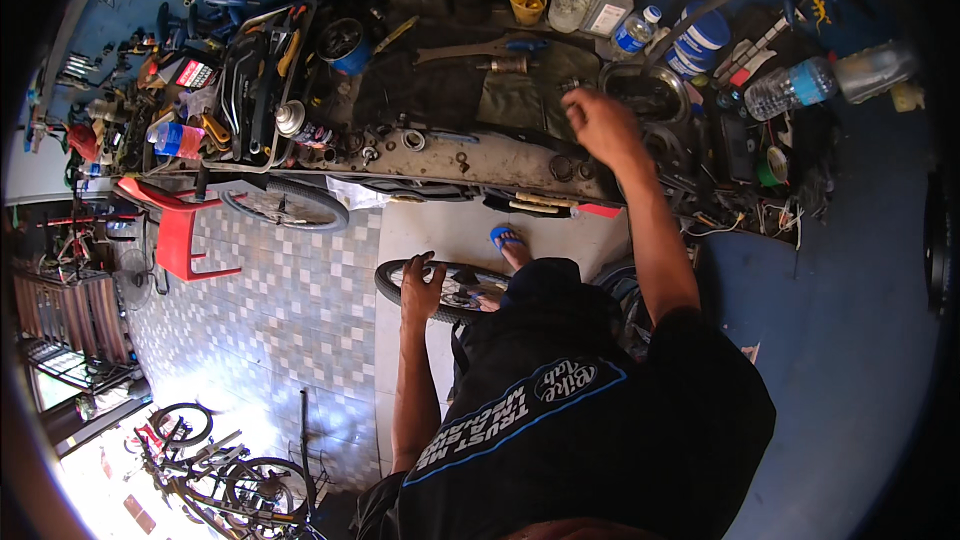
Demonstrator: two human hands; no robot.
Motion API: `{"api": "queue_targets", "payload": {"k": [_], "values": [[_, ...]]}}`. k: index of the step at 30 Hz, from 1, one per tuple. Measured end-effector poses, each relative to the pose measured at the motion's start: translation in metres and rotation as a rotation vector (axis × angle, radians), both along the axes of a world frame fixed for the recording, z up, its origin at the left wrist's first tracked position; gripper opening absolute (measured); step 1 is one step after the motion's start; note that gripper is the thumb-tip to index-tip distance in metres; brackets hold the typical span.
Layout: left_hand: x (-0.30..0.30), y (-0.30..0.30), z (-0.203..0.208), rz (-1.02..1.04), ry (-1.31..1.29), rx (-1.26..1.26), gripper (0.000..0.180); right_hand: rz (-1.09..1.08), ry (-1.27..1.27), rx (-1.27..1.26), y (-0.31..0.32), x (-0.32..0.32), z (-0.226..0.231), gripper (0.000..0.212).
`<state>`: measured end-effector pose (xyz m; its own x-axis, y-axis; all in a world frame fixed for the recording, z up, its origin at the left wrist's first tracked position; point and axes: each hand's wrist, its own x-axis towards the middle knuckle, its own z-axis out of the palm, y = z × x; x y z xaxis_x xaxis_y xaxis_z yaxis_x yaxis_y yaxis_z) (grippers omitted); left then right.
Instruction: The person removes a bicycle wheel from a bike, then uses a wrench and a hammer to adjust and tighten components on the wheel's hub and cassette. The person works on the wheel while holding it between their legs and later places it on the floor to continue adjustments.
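Over the right part of the workbench (505, 150), my right hand (603, 128) has its fingers drawn together; a small thing may be at the fingertips, but I cannot make it out. It is just left of an oval metal pan (688, 105) with dark contents. Lower down, away from the bench edge, my left hand (422, 287) is raised with loosely bent fingers and gaps between them. It appears above a bicycle wheel (462, 275) near my feet; whether it touches the tyre I cannot tell. A cylindrical metal part (508, 65) lies on the dark bench mat.
Metal rings (413, 140) and small parts lie along the bench's near edge. A spray can (291, 120), a blue tub (698, 38) and water bottles (790, 88) stand or lie around. On the floor are a red chair (178, 245), another wheel (285, 205) and bicycles (240, 485).
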<state>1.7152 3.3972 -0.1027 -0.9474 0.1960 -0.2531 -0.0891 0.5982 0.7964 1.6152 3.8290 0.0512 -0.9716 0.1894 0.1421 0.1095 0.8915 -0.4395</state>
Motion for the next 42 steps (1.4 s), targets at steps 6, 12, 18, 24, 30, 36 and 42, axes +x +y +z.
{"api": "queue_targets", "payload": {"k": [6, 12, 18, 24, 30, 36, 42], "values": [[0.007, 0.006, 0.023, 0.018, 0.039, 0.022, 0.038, -0.011, -0.123, 0.302, 0.068, -0.060, -0.029, 0.030], [0.019, 0.004, 0.035, 0.041, -0.006, 0.089, 0.036, 0.199, -0.251, 0.372, 0.061, -0.084, -0.051, 0.032], [0.013, 0.018, 0.068, 0.118, -0.053, 0.199, 0.036, 0.181, -0.168, -0.060, 0.068, -0.082, -0.051, 0.033], [-0.032, 0.053, 0.113, 0.134, 0.047, 0.340, 0.036, 0.267, -0.227, -1.318, -0.034, -0.053, -0.035, 0.036], [-0.110, 0.096, 0.128, 0.100, 0.312, 0.345, 0.061, 0.351, -0.290, -1.450, -0.138, -0.057, -0.048, 0.034], [-0.157, 0.095, 0.093, 0.193, 0.467, 0.069, 0.041, 0.341, -0.203, -1.323, -0.186, -0.080, -0.076, 0.034], [-0.181, 0.068, 0.077, 0.204, 0.494, 0.012, 0.036, 0.431, 0.112, -0.624, -0.202, -0.109, -0.081, 0.038]]}}
